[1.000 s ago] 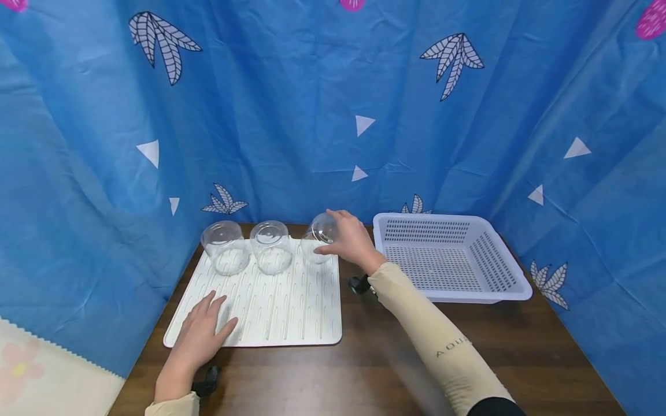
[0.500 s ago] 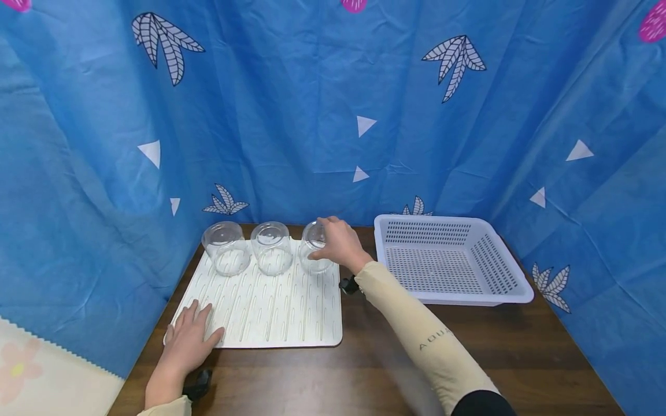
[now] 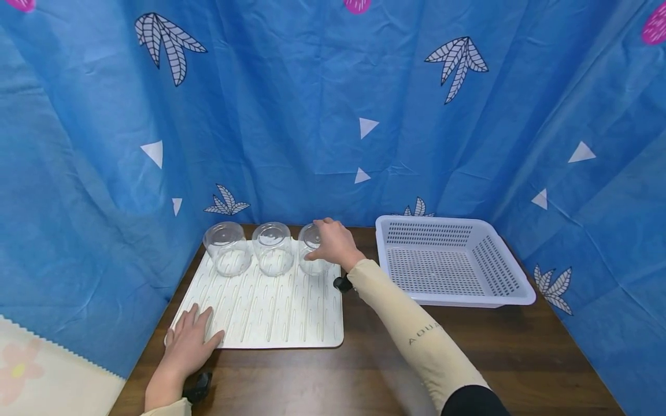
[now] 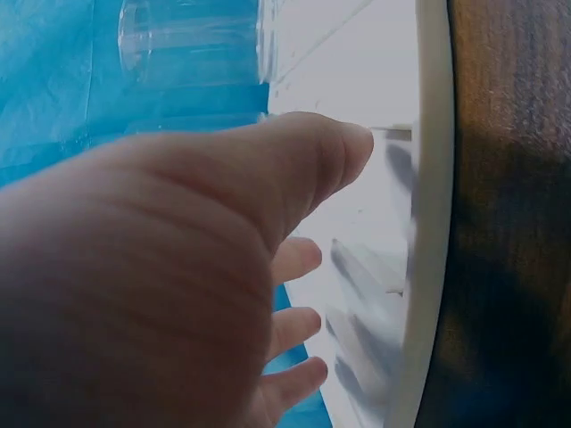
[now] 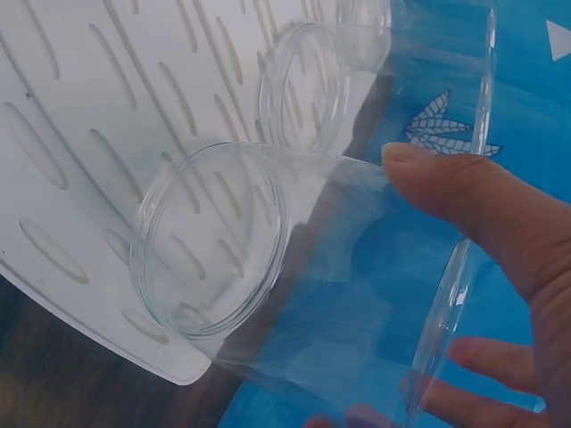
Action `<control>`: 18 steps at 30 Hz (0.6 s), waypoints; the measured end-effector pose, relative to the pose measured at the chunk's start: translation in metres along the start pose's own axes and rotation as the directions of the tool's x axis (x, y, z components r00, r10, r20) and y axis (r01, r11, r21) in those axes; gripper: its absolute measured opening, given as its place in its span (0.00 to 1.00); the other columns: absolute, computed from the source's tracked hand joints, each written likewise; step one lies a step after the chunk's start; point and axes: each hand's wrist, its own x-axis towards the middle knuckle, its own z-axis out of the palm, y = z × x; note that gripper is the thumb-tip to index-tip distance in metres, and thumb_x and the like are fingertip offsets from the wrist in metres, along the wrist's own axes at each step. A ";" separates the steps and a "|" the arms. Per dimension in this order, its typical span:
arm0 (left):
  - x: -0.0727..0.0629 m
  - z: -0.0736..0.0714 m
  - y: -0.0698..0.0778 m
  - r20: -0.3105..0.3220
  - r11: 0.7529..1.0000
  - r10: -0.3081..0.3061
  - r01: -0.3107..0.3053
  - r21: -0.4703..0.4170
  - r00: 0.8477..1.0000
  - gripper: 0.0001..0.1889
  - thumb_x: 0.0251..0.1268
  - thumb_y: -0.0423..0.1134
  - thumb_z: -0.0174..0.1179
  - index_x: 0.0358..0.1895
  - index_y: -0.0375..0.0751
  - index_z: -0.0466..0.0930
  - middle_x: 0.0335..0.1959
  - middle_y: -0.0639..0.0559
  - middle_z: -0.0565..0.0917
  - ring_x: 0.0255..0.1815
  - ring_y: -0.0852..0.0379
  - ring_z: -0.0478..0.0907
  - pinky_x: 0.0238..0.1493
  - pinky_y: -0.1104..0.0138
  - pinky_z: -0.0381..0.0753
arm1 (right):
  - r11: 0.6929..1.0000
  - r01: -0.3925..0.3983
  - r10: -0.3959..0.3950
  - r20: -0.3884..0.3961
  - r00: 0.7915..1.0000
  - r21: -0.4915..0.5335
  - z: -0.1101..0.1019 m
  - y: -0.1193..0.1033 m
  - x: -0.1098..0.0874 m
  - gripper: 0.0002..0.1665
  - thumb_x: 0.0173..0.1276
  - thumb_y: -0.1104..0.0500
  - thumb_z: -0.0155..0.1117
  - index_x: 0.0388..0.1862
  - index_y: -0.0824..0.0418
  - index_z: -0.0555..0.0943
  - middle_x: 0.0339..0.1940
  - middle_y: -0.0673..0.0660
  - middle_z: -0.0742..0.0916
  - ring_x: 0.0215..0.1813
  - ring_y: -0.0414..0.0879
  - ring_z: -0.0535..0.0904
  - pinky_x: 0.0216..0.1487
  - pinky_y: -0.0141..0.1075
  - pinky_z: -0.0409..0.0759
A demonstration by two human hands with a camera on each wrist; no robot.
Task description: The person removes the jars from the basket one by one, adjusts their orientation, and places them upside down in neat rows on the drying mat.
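On the right back of the white ribbed mat [image 3: 276,323], a clear cup [image 3: 307,245] stands mouth down. My right hand [image 3: 337,244] grips it near its raised base; in the right wrist view the thumb lies on one side of the cup [image 5: 339,267] and fingers show through the far side. To its left, two like cups, one in the middle [image 3: 272,248] and one at the left [image 3: 225,248], stand upside down in a row. My left hand [image 3: 186,345], fingers spread, is at the mat's front left corner.
A white perforated plastic basket [image 3: 458,297] stands on the right of the brown wooden table [image 3: 395,370]. A blue patterned curtain [image 3: 322,115] hangs right behind and along the sides.
My right hand has brought the third cup from a tilted pose to upright on the mat, slightly leftward. My left hand has drawn back toward the mat's front left corner.
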 end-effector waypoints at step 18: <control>-0.001 0.002 -0.002 0.017 1.000 -0.003 0.002 0.030 1.000 0.36 0.81 0.42 0.60 0.79 0.19 0.61 0.80 0.11 0.48 0.79 0.11 0.44 0.70 0.15 0.42 | 0.999 -0.037 0.036 0.044 0.998 0.026 0.002 0.003 0.006 0.59 0.61 0.39 0.88 0.82 0.63 0.73 0.75 0.64 0.81 0.73 0.62 0.78 0.65 0.51 0.85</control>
